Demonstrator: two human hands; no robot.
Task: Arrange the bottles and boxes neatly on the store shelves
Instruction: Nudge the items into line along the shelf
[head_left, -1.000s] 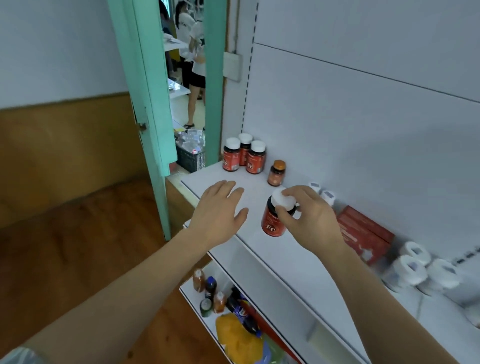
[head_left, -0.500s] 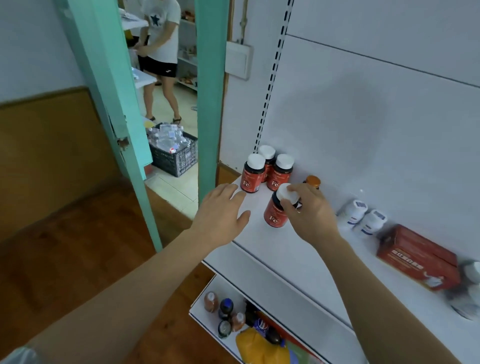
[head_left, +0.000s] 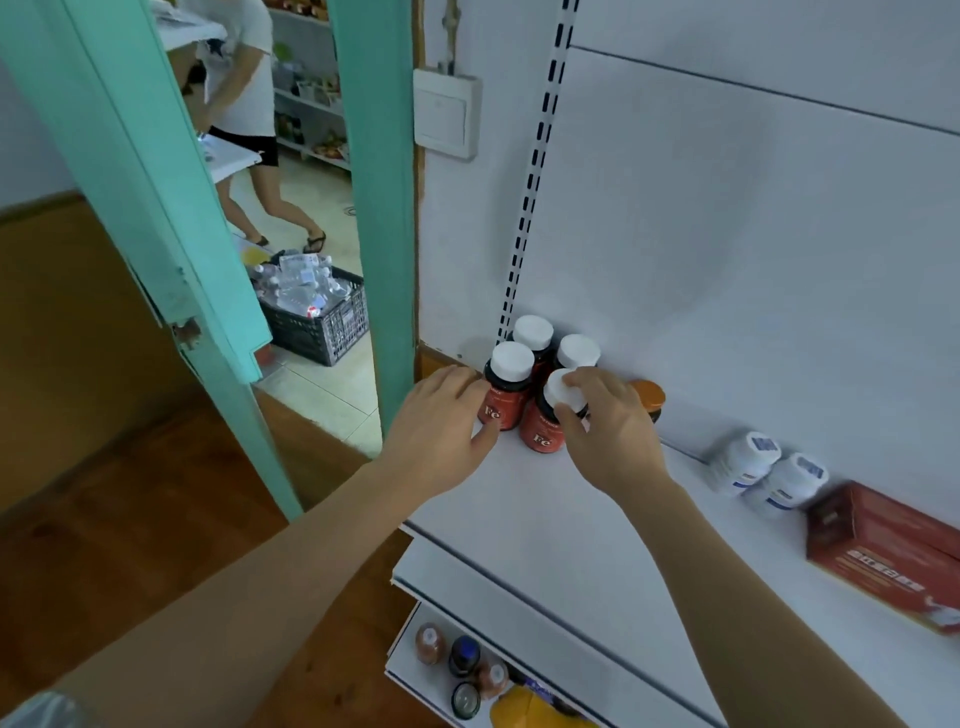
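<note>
We take the red Fe bottle (head_left: 541, 427) as our landmark: it stands upright on the white shelf (head_left: 545, 519), and our right hand (head_left: 605, 431) grips its white cap from above, fingers (head_left: 569, 415) curled round the rim. Just to its left and touching or nearly touching stands a second red bottle (head_left: 506, 389), and behind the pair two more white-capped bottles (head_left: 535, 338) sit against the back panel at the shelf's left end. Our left hand (head_left: 441, 431) lies left of the landmark, fingers relaxed and nearly straight, the thumb tip against the second bottle's lower side and the palm over the shelf's left front corner. Behind our right hand an orange-capped bottle (head_left: 648, 397) peeks out by the back panel. Further right of the landmark, well apart, two white bottles (head_left: 766, 478) lie tilted, and beyond them a red box (head_left: 883, 551) rests near the frame's edge. Between the landmark and those white bottles the shelf surface is bare, as is the strip from the landmark forward to the shelf's front lip. Below that lip a lower shelf (head_left: 405, 654) carries small bottles (head_left: 457, 660). Left of the landmark the shelf ends at a teal door frame (head_left: 379, 208), with a dark crate (head_left: 322, 322) on the floor beyond.
</note>
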